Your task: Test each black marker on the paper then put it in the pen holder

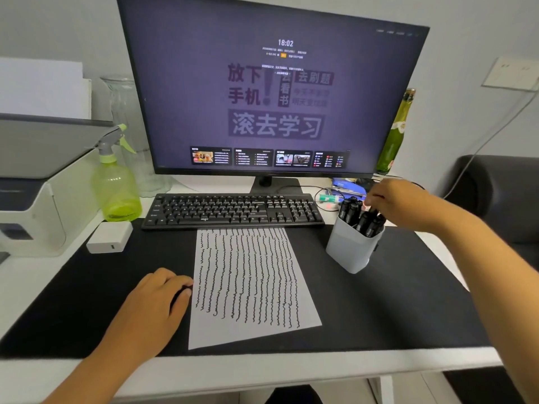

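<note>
A white sheet of paper (248,287) covered in wavy black lines lies on the black desk mat (393,301), in front of the keyboard. To its right stands a white pen holder (350,252) with several black markers (351,211) upright inside. My right hand (399,202) hovers over the holder's far side, its fingertips pinched on the top of one black marker (374,218) that sits in the holder. My left hand (157,298) rests on the mat at the paper's left edge, fingers curled, thumb touching the edge.
A black keyboard (233,211) and a large monitor (274,88) sit behind the paper. At the left are a green spray bottle (116,188), a white charger block (109,237) and a printer (29,185). A green glass bottle (396,132) and cables lie behind the holder.
</note>
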Motion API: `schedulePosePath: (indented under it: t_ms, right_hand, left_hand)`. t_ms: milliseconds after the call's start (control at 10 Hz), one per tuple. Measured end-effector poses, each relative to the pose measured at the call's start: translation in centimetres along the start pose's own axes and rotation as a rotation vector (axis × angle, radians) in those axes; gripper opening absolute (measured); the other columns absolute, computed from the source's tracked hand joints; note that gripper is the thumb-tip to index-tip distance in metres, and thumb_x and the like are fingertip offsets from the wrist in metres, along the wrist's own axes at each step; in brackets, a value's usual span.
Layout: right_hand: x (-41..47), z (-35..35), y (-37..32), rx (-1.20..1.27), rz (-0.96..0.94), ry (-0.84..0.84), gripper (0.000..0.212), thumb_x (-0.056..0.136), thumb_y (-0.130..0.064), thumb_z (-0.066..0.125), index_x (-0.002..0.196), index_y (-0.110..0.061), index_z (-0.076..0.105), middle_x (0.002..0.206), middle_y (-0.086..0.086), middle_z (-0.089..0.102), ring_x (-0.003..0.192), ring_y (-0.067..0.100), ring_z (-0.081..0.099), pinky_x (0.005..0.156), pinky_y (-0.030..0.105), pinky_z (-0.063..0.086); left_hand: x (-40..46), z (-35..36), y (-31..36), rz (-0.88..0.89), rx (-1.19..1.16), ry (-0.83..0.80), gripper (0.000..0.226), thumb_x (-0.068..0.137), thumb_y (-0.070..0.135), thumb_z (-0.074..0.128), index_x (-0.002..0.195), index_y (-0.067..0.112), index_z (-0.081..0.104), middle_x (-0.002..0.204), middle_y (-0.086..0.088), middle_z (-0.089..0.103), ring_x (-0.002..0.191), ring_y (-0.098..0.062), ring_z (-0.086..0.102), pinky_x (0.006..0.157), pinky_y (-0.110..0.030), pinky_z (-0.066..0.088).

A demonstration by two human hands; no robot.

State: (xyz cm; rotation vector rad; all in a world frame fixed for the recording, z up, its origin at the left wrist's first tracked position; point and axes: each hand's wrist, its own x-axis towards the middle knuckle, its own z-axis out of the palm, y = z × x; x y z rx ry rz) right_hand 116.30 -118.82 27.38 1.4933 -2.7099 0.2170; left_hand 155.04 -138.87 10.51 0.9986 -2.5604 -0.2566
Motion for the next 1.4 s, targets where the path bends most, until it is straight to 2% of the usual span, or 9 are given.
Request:
schedulePosePath:
  t_ms: [100,200,400,600,700,800,1000,1200,1400]
  right_hand:
    - [-0.8,-0.9,-0.2,0.205,-0.005,0.036,0.015,0.093,-0.017,0.071,0.095,-0.024,0.058,0.091,-0.007,0.066,0.081,0.013,0.065,0.063,0.020,0.047]
    - [-1.0,-0.7,-0.8,0.158,0.008,0.074,0.012,0.089,-0.018,0.075,0.086,-0.024,0.066,0.091,0.000,0.073,0.074,0.011,0.065,0.058,0.018,0.045]
    - [-2.0,1.1,-1.4,0.205,0.099,0.169,0.021,0.097,-0.027,0.065,0.108,-0.012,0.074,0.110,0.007,0.070,0.088,0.022,0.061,0.067,0.027,0.044]
    - [-3.1,1.8,-1.3,0.209,0.069,0.256,0.018,0.097,-0.025,0.063,0.106,-0.011,0.073,0.106,0.010,0.073,0.091,0.025,0.064,0.071,0.034,0.053]
    - [-4.4,2.7,-2.4,0.142,-0.027,0.576,0.014,0.094,-0.017,0.066,0.101,-0.008,0.074,0.102,0.011,0.073,0.096,0.029,0.063,0.081,0.039,0.050]
    - [-6.9,5.0,-5.0,0.324,-0.079,0.674,0.011,0.091,-0.022,0.061,0.092,-0.015,0.070,0.087,0.000,0.067,0.081,0.020,0.059,0.069,0.029,0.045]
    - [-10.6,13.0,-9.9,0.503,-0.117,0.400,0.011,0.089,-0.012,0.067,0.087,-0.023,0.068,0.086,-0.012,0.063,0.078,0.004,0.058,0.068,0.014,0.046]
    - [-11.5,16.7,-11.1,0.417,-0.032,0.322,0.007,0.092,-0.018,0.065,0.094,-0.022,0.071,0.095,-0.010,0.063,0.087,0.011,0.053,0.081,0.030,0.049]
    - [-11.5,16.6,-11.5,0.369,-0.001,0.212,0.010,0.091,-0.027,0.063,0.093,-0.027,0.073,0.101,-0.013,0.063,0.091,0.011,0.052,0.084,0.025,0.045]
  left_hand:
    - [0.1,0.0,0.1,-0.004,0.005,-0.005,0.031,0.090,0.039,0.052,0.120,0.034,0.057,0.108,0.015,0.050,0.092,-0.001,0.047,0.077,-0.018,0.041]
    - [0.1,0.0,0.1,-0.012,0.007,-0.011,0.032,0.090,0.039,0.052,0.121,0.034,0.057,0.109,0.015,0.050,0.092,0.000,0.046,0.078,-0.018,0.041]
    - [0.0,-0.2,0.2,0.002,-0.013,-0.007,0.031,0.091,0.037,0.052,0.122,0.034,0.056,0.110,0.015,0.050,0.095,-0.001,0.046,0.082,-0.020,0.044]
    - [0.0,-0.3,0.3,-0.005,-0.012,-0.002,0.032,0.091,0.036,0.053,0.122,0.032,0.057,0.112,0.013,0.052,0.097,-0.001,0.047,0.085,-0.021,0.044]
    - [0.0,-0.3,0.3,-0.010,0.000,-0.002,0.032,0.091,0.038,0.052,0.122,0.034,0.056,0.111,0.015,0.051,0.097,-0.001,0.047,0.085,-0.020,0.044]
    - [-0.1,-0.2,0.3,-0.011,-0.003,0.004,0.031,0.090,0.038,0.054,0.121,0.033,0.058,0.108,0.015,0.051,0.094,-0.001,0.048,0.083,-0.020,0.046]
    - [-0.3,-0.1,0.2,-0.010,-0.013,0.002,0.035,0.088,0.041,0.056,0.121,0.032,0.058,0.110,0.016,0.052,0.091,0.002,0.046,0.076,-0.016,0.039]
    - [-0.7,-0.8,0.3,0.094,-0.021,-0.044,0.039,0.086,0.057,0.047,0.120,0.041,0.055,0.120,0.025,0.047,0.107,0.009,0.040,0.089,-0.021,0.036]
    - [-0.3,-1.0,0.5,0.053,0.029,-0.283,0.046,0.083,0.064,0.046,0.127,0.047,0.045,0.124,0.033,0.030,0.119,0.010,0.028,0.103,-0.026,0.031]
